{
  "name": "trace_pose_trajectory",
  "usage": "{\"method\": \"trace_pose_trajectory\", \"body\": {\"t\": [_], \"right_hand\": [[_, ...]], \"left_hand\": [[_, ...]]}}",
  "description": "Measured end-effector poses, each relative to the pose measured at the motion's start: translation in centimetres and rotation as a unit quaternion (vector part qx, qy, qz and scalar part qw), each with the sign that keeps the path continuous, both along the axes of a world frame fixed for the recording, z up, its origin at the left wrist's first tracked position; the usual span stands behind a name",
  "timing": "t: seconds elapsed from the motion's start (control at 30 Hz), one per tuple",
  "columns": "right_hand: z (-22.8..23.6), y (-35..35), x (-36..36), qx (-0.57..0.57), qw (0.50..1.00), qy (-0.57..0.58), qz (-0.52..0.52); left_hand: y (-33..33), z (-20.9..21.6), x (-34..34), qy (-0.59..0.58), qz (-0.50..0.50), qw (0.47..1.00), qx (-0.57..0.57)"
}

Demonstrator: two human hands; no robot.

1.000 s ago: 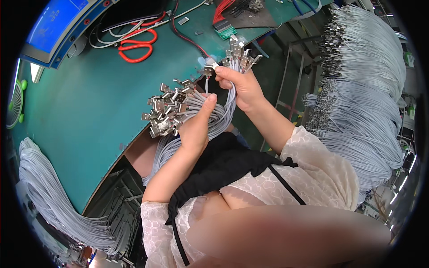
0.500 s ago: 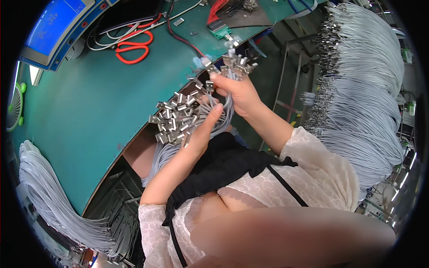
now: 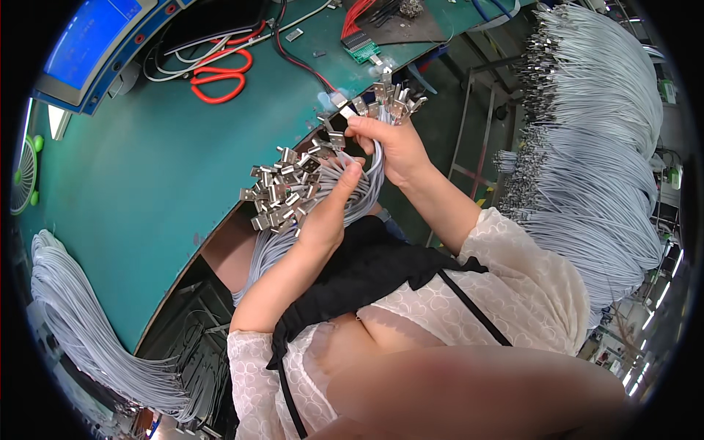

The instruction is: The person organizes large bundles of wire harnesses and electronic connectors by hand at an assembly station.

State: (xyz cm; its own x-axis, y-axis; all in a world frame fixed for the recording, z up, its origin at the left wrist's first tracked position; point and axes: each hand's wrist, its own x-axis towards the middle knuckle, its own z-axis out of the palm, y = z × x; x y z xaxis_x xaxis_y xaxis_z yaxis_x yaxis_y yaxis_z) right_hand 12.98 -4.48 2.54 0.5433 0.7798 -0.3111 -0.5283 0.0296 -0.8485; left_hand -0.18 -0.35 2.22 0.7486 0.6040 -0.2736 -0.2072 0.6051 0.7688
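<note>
Wrapped in my left hand [image 3: 326, 216] is a thick bundle of grey USB cables [image 3: 356, 194]. Their bare metal USB plugs [image 3: 282, 183] fan out to the left over the table's edge. My right hand [image 3: 402, 150] is closed on a smaller bunch of the cables, whose metal plugs [image 3: 396, 99] stick up beyond the fingers. Between its thumb and finger is a USB plug with a white body [image 3: 349, 112], against a small connector [image 3: 337, 100] on a red-and-black lead; how deep it sits I cannot tell. Some fingers of both hands are hidden by cables.
The green table [image 3: 169, 176] carries red-handled scissors [image 3: 220, 84], a green circuit board [image 3: 361, 50] with red wires and a blue-framed device [image 3: 92, 59]. Large grey cable bundles hang at right [image 3: 587, 147] and lie at lower left [image 3: 88, 315]. A small green fan [image 3: 28, 172] stands far left.
The plug in my right fingers has met the lead's connector; its white body now shows where metal showed before. The plugs in my left hand have shifted slightly left.
</note>
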Motion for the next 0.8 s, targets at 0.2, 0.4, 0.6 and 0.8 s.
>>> {"method": "trace_pose_trajectory", "body": {"t": [0.2, 0.4, 0.6, 0.8], "right_hand": [[0.0, 0.8, 0.1, 0.024, 0.999, 0.021, -0.032], [1.0, 1.4, -0.5, 0.034, 0.999, 0.012, -0.003], [0.3, 1.2, -0.8, 0.049, 0.999, -0.012, 0.006], [1.0, -1.3, 0.1, -0.05, 0.989, -0.116, 0.073]], "left_hand": [[0.6, -0.8, 0.3, 0.004, 0.052, 0.998, 0.032], [0.8, -0.2, 1.7, 0.036, 0.093, 0.995, -0.02], [0.9, -0.3, 1.1, 0.096, 0.047, 0.993, 0.046], [0.2, -1.0, -0.2, 0.014, 0.073, 0.997, 0.009]]}}
